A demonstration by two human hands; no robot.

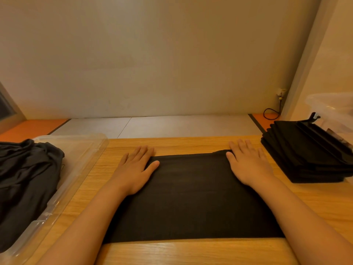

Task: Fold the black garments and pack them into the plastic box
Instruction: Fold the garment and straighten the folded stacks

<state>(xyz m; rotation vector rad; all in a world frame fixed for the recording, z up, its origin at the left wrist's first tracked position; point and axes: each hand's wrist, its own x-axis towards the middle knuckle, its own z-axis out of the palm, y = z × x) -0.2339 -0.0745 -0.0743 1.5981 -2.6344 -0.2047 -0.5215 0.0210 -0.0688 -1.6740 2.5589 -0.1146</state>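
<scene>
A black garment (191,196) lies flat on the wooden table (181,143) as a folded rectangle in front of me. My left hand (134,170) rests palm down on its far left corner, fingers spread. My right hand (248,165) presses flat on its far right corner. Neither hand grips the cloth. A clear plastic tray (80,150) at the left holds a heap of loose black garments (24,180). A neat stack of folded black garments (307,157) sits at the right edge of the table.
A clear plastic box (332,108) stands behind the folded stack at the far right. A black cable (271,113) hangs from a wall socket at the back right. A plain wall rises beyond the table's far edge.
</scene>
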